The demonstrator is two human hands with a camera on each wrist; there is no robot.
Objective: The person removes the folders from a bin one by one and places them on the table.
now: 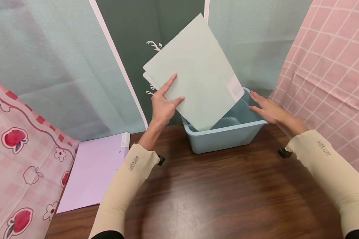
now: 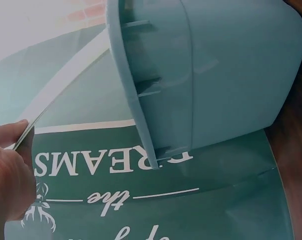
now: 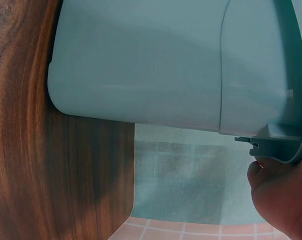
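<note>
My left hand (image 1: 164, 105) pinches a pale green file folder (image 1: 200, 71) by its left edge, with thumb and index finger on the front face and the other fingers hidden behind. Tilted, the folder has its lower corner overlapping the mouth of a blue-grey plastic bin (image 1: 227, 137), and a whitish label (image 1: 235, 88) marks its right corner. From the left wrist, the folder (image 2: 66, 75) shows nearly edge-on beside the bin (image 2: 225, 75). Over at the bin's right end, my right hand (image 1: 267, 109) rests at the rim with fingers extended.
A lilac folder (image 1: 92, 169) with a label lies flat on the dark wooden table (image 1: 203, 196) at the left. Pale green curtain fabric (image 1: 62, 59) hangs behind, with pink checked cloth (image 1: 326, 66) at the right and apple-patterned cloth (image 1: 27, 156) at the left.
</note>
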